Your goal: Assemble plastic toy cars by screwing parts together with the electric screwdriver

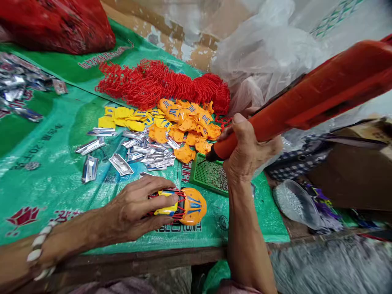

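Observation:
My left hand (137, 206) is closed over a toy car (193, 206) with an orange front, yellow panels and red bars, holding it down near the front edge of the table. In my right hand (245, 151) is a red electric screwdriver (290, 104), gripped round its body and slanting up to the right. The black nose and thin bit of the tool point into a green tray (211, 188) that contains many small screws (217, 174). Whether the bit carries a screw is too small to tell.
Behind the tray lie orange car shells (183, 118), yellow panels (124, 117), silver parts (150, 154) and red frames (159, 83). A red bag (58, 26) sits back left. Clear plastic bags (263, 53) stand behind; a plastic tub (295, 202) is at right.

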The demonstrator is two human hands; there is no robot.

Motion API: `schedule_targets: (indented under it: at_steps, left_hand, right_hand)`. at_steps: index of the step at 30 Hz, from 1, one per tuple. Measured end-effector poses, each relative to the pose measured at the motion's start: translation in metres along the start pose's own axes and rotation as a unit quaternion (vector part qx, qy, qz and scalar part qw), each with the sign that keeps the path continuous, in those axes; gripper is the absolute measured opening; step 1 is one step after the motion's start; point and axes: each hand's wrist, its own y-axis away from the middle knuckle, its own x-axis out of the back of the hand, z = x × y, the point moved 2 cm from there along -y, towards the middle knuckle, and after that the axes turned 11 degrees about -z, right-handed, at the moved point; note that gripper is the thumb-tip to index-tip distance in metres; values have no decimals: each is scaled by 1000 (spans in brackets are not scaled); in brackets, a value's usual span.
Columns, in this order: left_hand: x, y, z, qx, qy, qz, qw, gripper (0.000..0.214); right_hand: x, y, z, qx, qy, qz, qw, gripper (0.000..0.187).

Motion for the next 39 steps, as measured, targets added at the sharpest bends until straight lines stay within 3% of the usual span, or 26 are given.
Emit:
schedule_targets:
  at_steps: [9, 16, 17, 22, 27, 31, 36, 39]
  left_hand:
    - [2, -9, -1, -6, 35, 39, 999, 24]
    - [7, -6, 1, 33, 34, 6, 999, 39]
    - [7, -5, 1, 45, 33, 4, 998, 43]
    - [3, -2, 0, 73, 39, -8, 997, 61]
    - [2, -1, -1, 85, 67, -9, 994, 67]
    - [3, -4, 0, 126, 128, -13, 984, 72]
    - [-1, -3, -4, 121, 130, -19, 984, 75]
    - [-5, 0, -7, 114, 128, -12, 985, 79]
  right_hand:
    - [-1, -1, -13, 6, -1, 18, 1000, 20]
    - [-12, -3, -68, 2, -33, 37, 999, 8]
    - [-14, -1, -76, -15, -41, 30, 999, 4]
    - [-25, 18, -99, -62, -101, -71, 990, 18]
    - [-36, 30, -101, -70, -122, -111, 984, 24]
    - [-43, 33, -93, -126, -161, -178, 963, 31]
    - [-49, 30, -86, -51, -203, -191, 959, 24]
    - [-52, 30, -85, -58, -171, -193, 965, 23]
